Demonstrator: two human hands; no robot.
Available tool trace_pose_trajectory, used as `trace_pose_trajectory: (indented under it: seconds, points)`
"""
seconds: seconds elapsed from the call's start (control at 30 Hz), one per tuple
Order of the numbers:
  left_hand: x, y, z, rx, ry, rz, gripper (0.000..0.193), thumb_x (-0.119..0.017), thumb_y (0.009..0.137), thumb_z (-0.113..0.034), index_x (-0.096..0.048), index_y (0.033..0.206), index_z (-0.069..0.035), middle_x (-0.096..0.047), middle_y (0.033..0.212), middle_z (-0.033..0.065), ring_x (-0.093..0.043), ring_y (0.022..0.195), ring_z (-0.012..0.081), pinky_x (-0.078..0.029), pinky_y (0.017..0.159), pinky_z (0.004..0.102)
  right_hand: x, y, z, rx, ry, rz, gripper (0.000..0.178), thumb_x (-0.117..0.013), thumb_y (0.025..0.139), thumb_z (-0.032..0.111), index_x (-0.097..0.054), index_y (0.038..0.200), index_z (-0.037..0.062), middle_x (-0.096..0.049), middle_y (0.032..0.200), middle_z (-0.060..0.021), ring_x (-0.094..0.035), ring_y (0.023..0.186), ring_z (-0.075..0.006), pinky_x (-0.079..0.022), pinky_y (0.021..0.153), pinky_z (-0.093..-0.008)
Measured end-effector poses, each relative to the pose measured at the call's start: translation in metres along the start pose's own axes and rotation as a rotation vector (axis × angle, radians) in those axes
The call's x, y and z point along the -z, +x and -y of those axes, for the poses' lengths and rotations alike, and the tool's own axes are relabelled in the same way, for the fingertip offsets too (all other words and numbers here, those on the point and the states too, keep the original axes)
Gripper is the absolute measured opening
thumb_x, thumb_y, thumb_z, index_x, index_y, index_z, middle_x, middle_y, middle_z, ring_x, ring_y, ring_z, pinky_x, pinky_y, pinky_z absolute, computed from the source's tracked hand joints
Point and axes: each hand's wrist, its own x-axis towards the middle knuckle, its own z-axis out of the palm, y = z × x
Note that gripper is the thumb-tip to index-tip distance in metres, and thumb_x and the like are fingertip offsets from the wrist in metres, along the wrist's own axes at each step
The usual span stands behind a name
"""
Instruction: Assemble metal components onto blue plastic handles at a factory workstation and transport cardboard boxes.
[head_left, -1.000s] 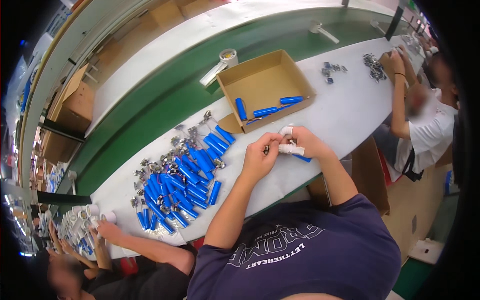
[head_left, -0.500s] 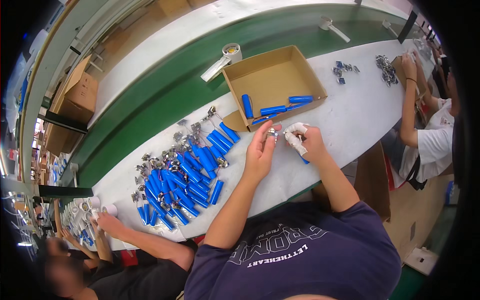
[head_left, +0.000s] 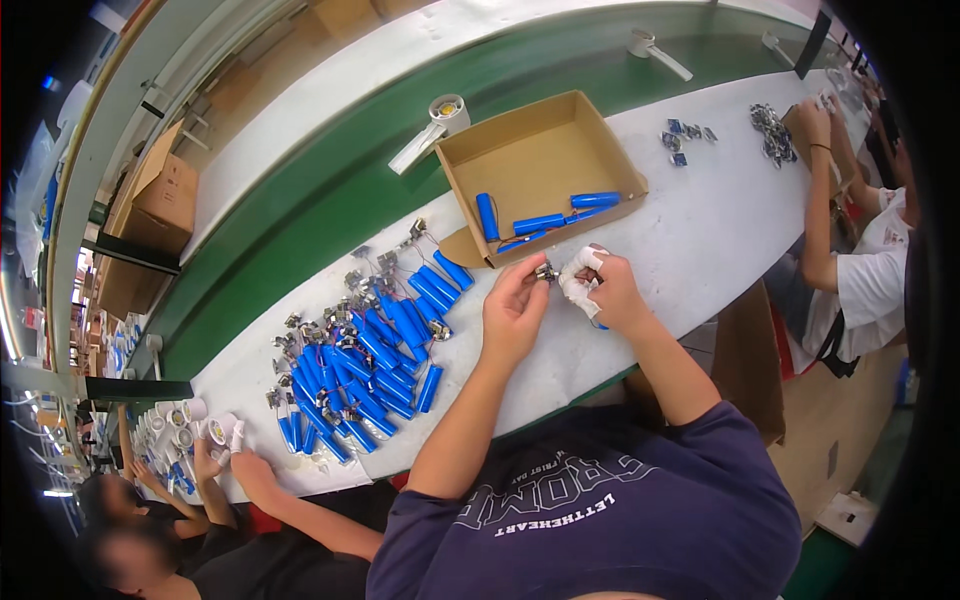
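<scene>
My left hand (head_left: 514, 312) pinches a small circuit board (head_left: 545, 271) between thumb and fingertips. Close beside it, my right hand (head_left: 612, 292), with white wraps on its fingers, is closed. The end of a blue cylindrical battery (head_left: 600, 325) pokes out beneath that hand; the rest of the battery is hidden. The fingertips of both hands almost meet at the board. Just beyond them stands an open cardboard box (head_left: 530, 150) with several blue batteries (head_left: 540, 223) lying in it.
To the left lies a large pile of blue batteries (head_left: 350, 370) wired to small boards. Loose circuit boards (head_left: 772, 135) lie at the far right. A white handheld fan part (head_left: 440, 122) rests behind the box. Co-workers' hands (head_left: 255, 475) work at the left, others (head_left: 818, 125) at the right.
My left fingers have closed in around the circuit board, and my right hand has shifted slightly left, closer to it. At the left, a co-worker's hands have moved among the white parts.
</scene>
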Motion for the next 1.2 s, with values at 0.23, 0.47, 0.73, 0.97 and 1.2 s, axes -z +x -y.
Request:
trace_pose_trajectory:
  seconds: [0.23, 0.47, 0.73, 0.97, 1.2]
  points:
    - [-0.004, -0.002, 0.001, -0.026, 0.115, -0.027, 0.034, -0.055, 0.078, 0.006, -0.051, 0.112, 0.003, -0.05, 0.105, 0.0085, -0.054, 0.097, 0.0151, -0.045, 0.084, 0.0249, -0.001, 0.002, -0.001, 0.107, -0.115, -0.058, 0.01, -0.064, 0.063, 0.002, -0.057, 0.071, 0.0031, -0.053, 0.064, -0.0085, -0.051, 0.059, -0.0167, -0.041, 0.05, -0.0274]
    - [-0.004, -0.001, -0.001, -0.157, 0.235, -0.006, 0.028, -0.057, 0.076, 0.007, -0.055, 0.104, 0.004, -0.051, 0.104, 0.0102, -0.056, 0.094, 0.0171, -0.047, 0.083, 0.0274, -0.003, 0.001, -0.003, 0.088, -0.201, -0.086, 0.01, -0.064, 0.061, 0.003, -0.056, 0.068, 0.0035, -0.054, 0.061, -0.0081, -0.05, 0.061, -0.0195, -0.04, 0.053, -0.0299]
    - [0.002, -0.001, 0.004, 0.009, 0.196, -0.024, 0.029, -0.056, 0.078, 0.006, -0.053, 0.107, 0.004, -0.052, 0.101, 0.0071, -0.054, 0.092, 0.0125, -0.045, 0.08, 0.0238, -0.003, 0.003, 0.0, 0.099, -0.194, -0.039, 0.012, -0.066, 0.061, 0.005, -0.058, 0.069, 0.0068, -0.054, 0.06, -0.0073, -0.048, 0.06, -0.0233, -0.039, 0.056, -0.0324]
    - [-0.003, 0.0, 0.004, -0.062, 0.247, -0.093, 0.028, -0.055, 0.078, 0.005, -0.054, 0.106, 0.005, -0.052, 0.099, 0.0099, -0.057, 0.088, 0.0146, -0.049, 0.076, 0.0249, -0.008, 0.007, -0.003, 0.249, -0.345, -0.047, 0.013, -0.064, 0.06, 0.007, -0.06, 0.072, 0.0075, -0.056, 0.062, -0.0055, -0.05, 0.061, -0.0227, -0.038, 0.063, -0.0324]
    - [-0.002, -0.001, 0.007, -0.045, 0.253, -0.13, 0.026, -0.056, 0.078, 0.003, -0.055, 0.104, 0.004, -0.055, 0.098, 0.0108, -0.058, 0.087, 0.0158, -0.049, 0.074, 0.0252, -0.008, 0.007, -0.004, 0.244, -0.36, -0.032, 0.018, -0.063, 0.058, 0.005, -0.062, 0.076, 0.0077, -0.058, 0.063, -0.0037, -0.052, 0.062, -0.0216, -0.038, 0.065, -0.032]
